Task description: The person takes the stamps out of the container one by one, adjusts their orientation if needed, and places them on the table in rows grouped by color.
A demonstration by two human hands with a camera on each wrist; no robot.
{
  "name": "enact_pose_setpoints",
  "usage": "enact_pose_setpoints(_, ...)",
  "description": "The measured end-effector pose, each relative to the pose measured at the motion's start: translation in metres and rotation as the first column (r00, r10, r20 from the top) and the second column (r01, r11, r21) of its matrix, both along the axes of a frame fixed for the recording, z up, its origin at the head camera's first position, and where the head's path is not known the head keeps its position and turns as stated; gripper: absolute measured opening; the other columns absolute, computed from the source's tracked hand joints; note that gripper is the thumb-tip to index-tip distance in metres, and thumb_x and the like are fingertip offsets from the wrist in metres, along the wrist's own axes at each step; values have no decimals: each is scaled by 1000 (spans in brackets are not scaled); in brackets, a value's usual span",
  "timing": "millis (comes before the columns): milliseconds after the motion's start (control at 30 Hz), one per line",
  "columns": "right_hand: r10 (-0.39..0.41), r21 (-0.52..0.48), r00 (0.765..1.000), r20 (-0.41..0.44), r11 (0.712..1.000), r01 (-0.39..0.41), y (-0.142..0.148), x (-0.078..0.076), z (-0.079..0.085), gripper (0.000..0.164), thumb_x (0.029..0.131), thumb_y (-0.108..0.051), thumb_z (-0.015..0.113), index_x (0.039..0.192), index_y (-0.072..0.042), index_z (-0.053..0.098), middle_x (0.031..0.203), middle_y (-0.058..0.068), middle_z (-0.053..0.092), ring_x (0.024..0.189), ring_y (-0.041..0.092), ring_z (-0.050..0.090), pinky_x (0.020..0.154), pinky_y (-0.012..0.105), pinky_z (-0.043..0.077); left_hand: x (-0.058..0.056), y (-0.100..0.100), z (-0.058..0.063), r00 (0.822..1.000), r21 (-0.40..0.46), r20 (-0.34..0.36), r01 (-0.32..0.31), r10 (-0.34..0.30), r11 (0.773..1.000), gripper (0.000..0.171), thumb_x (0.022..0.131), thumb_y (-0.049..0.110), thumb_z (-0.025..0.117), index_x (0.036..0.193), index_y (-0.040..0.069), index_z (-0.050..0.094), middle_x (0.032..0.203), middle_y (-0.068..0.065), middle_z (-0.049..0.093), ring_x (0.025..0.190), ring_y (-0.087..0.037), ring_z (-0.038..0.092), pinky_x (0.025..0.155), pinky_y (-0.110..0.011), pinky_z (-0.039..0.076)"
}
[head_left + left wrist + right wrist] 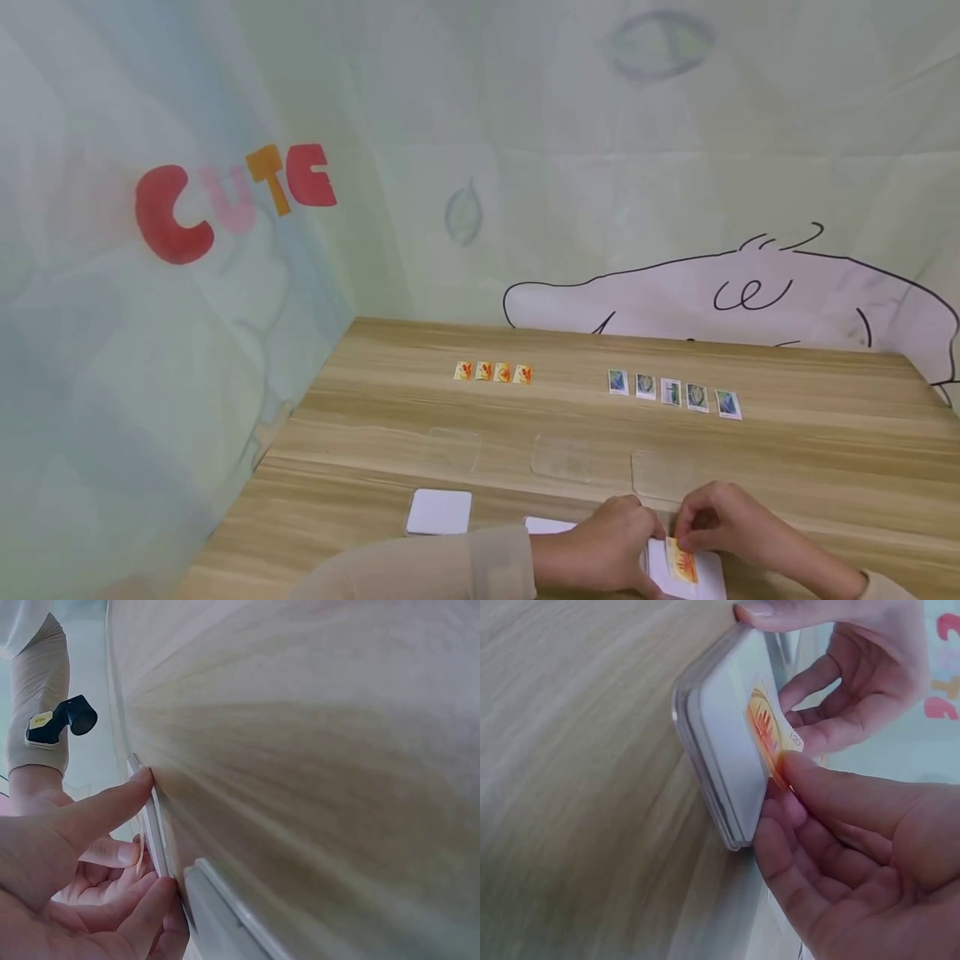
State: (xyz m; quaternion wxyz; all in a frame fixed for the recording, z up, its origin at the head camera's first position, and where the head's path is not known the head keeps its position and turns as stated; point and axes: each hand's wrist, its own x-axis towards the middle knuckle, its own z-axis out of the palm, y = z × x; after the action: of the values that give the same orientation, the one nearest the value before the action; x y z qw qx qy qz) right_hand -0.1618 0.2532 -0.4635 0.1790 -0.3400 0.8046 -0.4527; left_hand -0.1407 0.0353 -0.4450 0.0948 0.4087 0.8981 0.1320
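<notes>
A clear square case with a white insert (708,575) lies at the table's near edge, with an orange postage stamp (682,562) over its top. My right hand (731,521) pinches the stamp between thumb and index finger; in the right wrist view the stamp (765,727) bends, its held edge lifted off the white face. My left hand (600,546) holds the case by its left side, thumb and fingers spread along the edge. From the left wrist view the case (155,832) shows edge-on between thumb and fingertips.
Two more white-topped cases stand left, one (439,511) in full view, another (549,525) partly behind my left hand. Behind them lie three clear lids (562,458). Farther back are rows of orange stamps (493,372) and blue-green stamps (671,392). Printed cloth walls (420,167) enclose the table.
</notes>
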Motion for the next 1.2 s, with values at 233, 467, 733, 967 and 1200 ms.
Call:
enact_pose_setpoints(233, 92, -146, 994, 60, 986, -83, 6, -7, -5, 5, 90, 8, 64, 87, 5, 66, 73, 5, 64, 69, -1, 55, 54, 23, 50, 1, 0, -1, 1000, 5, -6, -4, 4, 1000, 53, 70, 46, 90, 111, 15, 74, 98, 16, 67, 89, 3, 48, 83, -13, 35)
enact_pose_setpoints(467, 134, -189, 972, 192, 977, -97, 11, -13, -7, 7, 94, 5, 61, 90, 10, 64, 72, 12, 62, 68, 1, 56, 55, 22, 49, 1, 0, 1, 1000, -6, -21, -3, 3, 1000, 54, 70, 46, 89, 112, 16, 74, 99, 16, 67, 89, 3, 49, 83, -12, 35)
enact_pose_setpoints(733, 113, -188, 953, 280, 980, -61, 11, -13, -3, 13, 95, -1, 63, 93, 11, 65, 82, -7, 66, 69, 2, 57, 58, 21, 51, 1, 1, 1, 1000, -16, 7, -8, 8, 1000, 53, 71, 46, 89, 113, 16, 74, 99, 16, 66, 89, 3, 48, 82, -14, 36)
enact_pose_setpoints(967, 106, -174, 949, 296, 983, -55, 13, -16, 2, 13, 95, -1, 63, 94, 11, 65, 81, -3, 67, 68, 3, 58, 58, 21, 51, 0, 0, 1, 1000, -11, -5, 8, -8, 1000, 55, 71, 45, 89, 114, 15, 74, 102, 16, 67, 90, 3, 49, 83, -14, 36)
enact_pose_setpoints(1200, 58, -124, 959, 279, 992, -24, 14, -20, 8, 10, 94, -1, 64, 93, 9, 66, 79, -4, 66, 67, 4, 58, 57, 23, 52, 0, 1, 2, 1000, -8, -8, 8, -8, 1000, 52, 70, 45, 89, 111, 17, 75, 97, 18, 67, 85, 3, 47, 81, -14, 35)
